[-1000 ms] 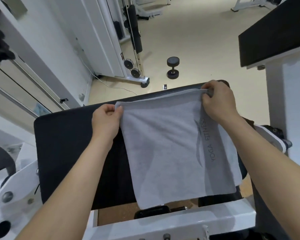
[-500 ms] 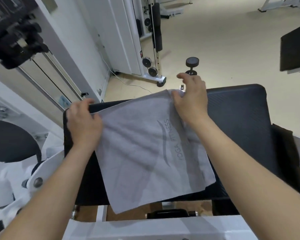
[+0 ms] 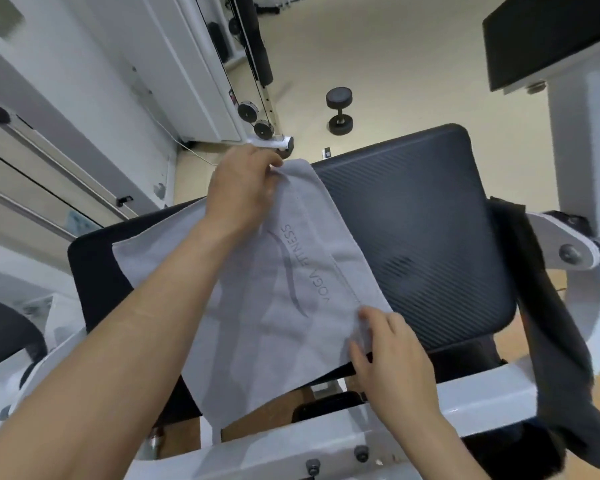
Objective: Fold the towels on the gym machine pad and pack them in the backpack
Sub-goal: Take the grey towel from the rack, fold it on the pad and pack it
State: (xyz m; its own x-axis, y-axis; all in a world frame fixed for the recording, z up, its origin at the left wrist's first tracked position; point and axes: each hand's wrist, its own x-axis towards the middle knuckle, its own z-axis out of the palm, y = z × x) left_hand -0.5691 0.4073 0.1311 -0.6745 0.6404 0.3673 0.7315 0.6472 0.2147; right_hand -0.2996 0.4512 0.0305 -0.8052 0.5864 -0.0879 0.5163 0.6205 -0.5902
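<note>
Hands shift: right hand (image 3: 388, 358) is dropping from the far corner to the near end of the hemmed edge, while the left hand (image 3: 243, 188) is crossing to the far end.
Left hand: fingers are curling round the far corner of the towel (image 3: 274, 306), gripping it.
Right hand: fingers are pinching the near hem corner.
Towel: is lying skewed across the left part of the pad (image 3: 430, 237), with its near edge hanging off the front.
Fold step: probably carrying the hemmed edge over to the opposite edge. Both hands should be moving together, keeping the hem taut and matching corners before pressing flat.
Risk: the skew is likely giving uneven halves, so squaring first is safer.
Backpack: not identifiable. A dark cloth (image 3: 551, 341) is draping over the frame at right.
</note>
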